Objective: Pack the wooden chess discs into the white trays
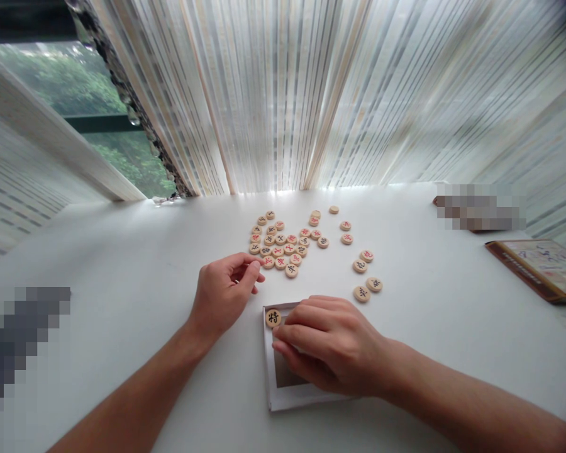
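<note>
My right hand [334,343] reaches over a shallow white box [302,401], thumb and index fingertips close together and the other fingers curled. Those tips are at the lower edge of a round wooden Chinese chess piece [273,318] with a black character, which lies face up in the box's far left corner. Whatever may be between the tips is hidden. My left hand [224,289] is beside the cluster of chess pieces, its fingers loosely bent and apart. Its index tip is by a red-marked piece [268,262]; I see nothing held in it.
Several red- and black-marked pieces [290,248] lie grouped beyond the box. A few more chess pieces [360,266] are scattered to the right. A brown-edged flat box [542,267] is at the far right. Striped curtains [273,94] hang behind the white table [170,251].
</note>
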Tool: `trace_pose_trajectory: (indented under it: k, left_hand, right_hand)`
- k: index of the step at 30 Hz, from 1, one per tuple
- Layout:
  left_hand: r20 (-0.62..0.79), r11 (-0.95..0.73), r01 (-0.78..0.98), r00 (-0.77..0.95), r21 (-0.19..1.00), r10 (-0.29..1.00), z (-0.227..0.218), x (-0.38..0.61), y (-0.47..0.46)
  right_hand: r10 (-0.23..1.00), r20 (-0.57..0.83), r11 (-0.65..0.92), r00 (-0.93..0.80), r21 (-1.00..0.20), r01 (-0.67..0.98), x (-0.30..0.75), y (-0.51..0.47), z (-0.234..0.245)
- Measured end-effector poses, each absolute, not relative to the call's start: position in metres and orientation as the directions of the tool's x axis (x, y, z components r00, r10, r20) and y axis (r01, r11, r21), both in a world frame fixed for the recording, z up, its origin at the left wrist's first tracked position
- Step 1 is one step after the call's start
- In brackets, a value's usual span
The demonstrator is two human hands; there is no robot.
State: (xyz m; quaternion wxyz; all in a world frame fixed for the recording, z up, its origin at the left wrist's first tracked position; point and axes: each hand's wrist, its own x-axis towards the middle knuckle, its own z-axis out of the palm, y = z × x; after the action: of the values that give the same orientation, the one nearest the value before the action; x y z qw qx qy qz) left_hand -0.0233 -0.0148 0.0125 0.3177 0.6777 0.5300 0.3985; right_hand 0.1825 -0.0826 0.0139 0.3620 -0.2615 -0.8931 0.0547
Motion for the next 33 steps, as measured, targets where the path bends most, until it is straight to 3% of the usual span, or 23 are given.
trace_pose_trajectory:
  k: [5, 12, 24, 33]
  left_hand:
    - [0.203, -0.238, 0.461, 0.125, 0.855, 0.971, 0.014, -0.021, -0.016]
    - [0.198, -0.233, 0.468, 0.122, 0.853, 0.973, 0.012, -0.022, -0.016]
    - [0.174, -0.229, 0.465, 0.158, 0.855, 0.972, 0.009, -0.021, -0.018]
    - [0.179, -0.236, 0.467, 0.163, 0.853, 0.970, 0.006, -0.021, -0.017]
  right_hand:
    - [0.516, 0.606, 0.854, -0.605, -0.303, 0.424, 0.184, -0.083, 0.013]
    - [0.608, 0.623, 0.794, -0.493, -0.462, 0.396, 0.188, -0.077, 0.010]
    - [0.725, 0.579, 0.689, -0.374, -0.596, 0.412, 0.196, -0.066, 0.011]
    - [0.853, 0.493, 0.473, -0.169, -0.597, 0.648, 0.227, -0.030, 0.028]
